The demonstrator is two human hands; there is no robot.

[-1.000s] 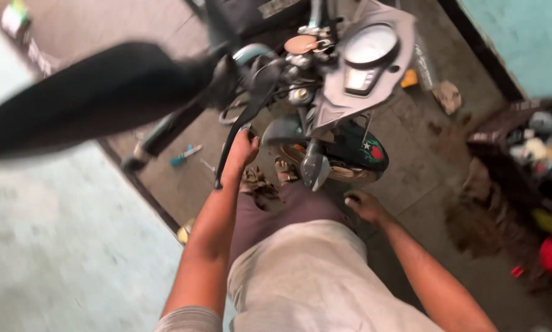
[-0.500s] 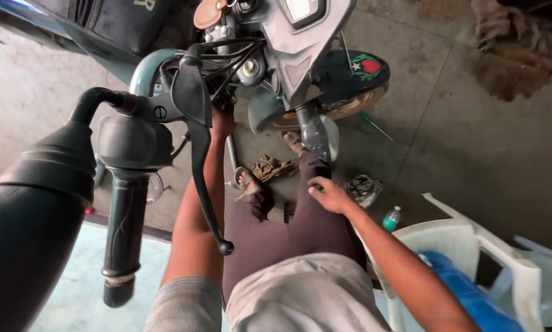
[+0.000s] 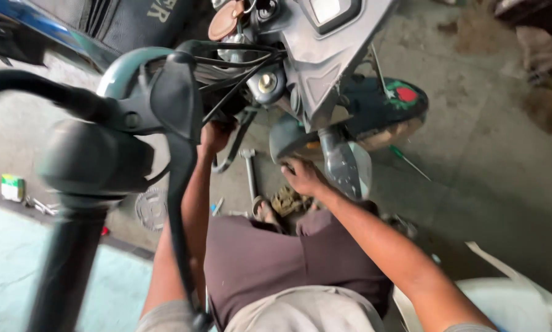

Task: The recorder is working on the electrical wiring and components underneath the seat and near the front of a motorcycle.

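Observation:
I sit low at the front of a motorcycle [image 3: 325,55]. My left hand [image 3: 216,136] reaches up into the black cables under the handlebar; its fingers are hidden there. My right hand [image 3: 301,177] rests with curled fingers against the rounded dark part below the headlight, beside the grey fork cover [image 3: 343,166]. The black brake lever [image 3: 179,203] and handlebar grip [image 3: 73,246] hang blurred in front of my left arm. A dark mudguard [image 3: 386,107] with a red and green sticker juts out to the right.
On the concrete floor lie a wrench [image 3: 249,172], a round toothed disc [image 3: 151,209], a brownish heap of small parts [image 3: 288,200], a green-handled screwdriver [image 3: 405,158] and a small green and white box [image 3: 11,186]. A white plastic chair [image 3: 515,295] stands at the lower right.
The view has swung and drawn closer to the handlebar. My right hand has risen from the floor to the part beneath the headlight. My left hand stays up under the handlebar.

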